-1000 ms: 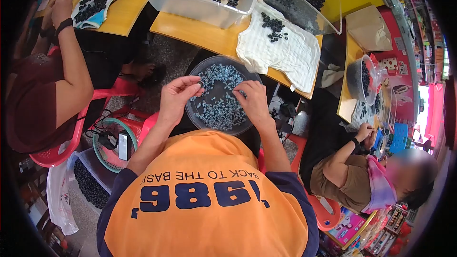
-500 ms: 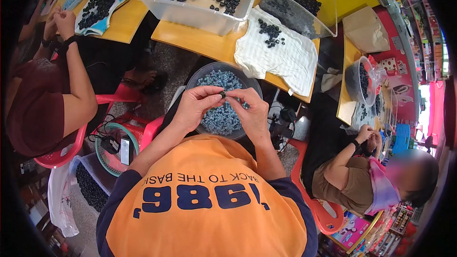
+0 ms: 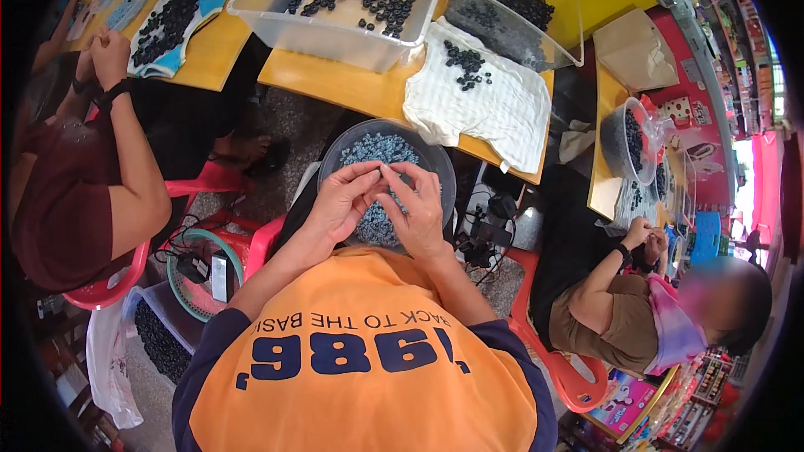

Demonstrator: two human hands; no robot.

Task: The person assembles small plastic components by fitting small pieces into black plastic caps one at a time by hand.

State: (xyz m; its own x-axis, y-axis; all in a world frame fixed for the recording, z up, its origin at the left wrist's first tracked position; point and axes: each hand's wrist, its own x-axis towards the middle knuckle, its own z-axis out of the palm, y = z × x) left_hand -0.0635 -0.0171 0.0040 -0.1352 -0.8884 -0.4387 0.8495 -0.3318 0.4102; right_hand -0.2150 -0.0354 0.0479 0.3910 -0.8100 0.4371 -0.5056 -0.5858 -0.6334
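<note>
My left hand (image 3: 337, 201) and my right hand (image 3: 416, 209) meet at the fingertips above a wide grey tub (image 3: 442, 169). My left thumb and forefinger are pinched, with a small dark round piece mostly hidden at their tips. Right fingertips close in on the same spot, the right thumb pointing toward it from below. Beneath the hands, the tub holds many small blue-grey pieces (image 3: 381, 148). Beyond it, a white cloth (image 3: 477, 113) lies over the table edge with a pile of small black round pieces (image 3: 466, 64) on it.
A clear plastic bin (image 3: 335, 38) of black pieces stands on the wooden table (image 3: 289, 75), with another bin (image 3: 511, 29) beside it. Co-workers sit at left (image 3: 75, 192) and right (image 3: 615, 310). A green-rimmed basket (image 3: 188, 301) and cables (image 3: 481, 238) are on either side of me.
Both hands have shifted slightly left, and the dark piece between the fingertips is now mostly covered. My right thumb has dropped lower. The view has shifted slightly.
</note>
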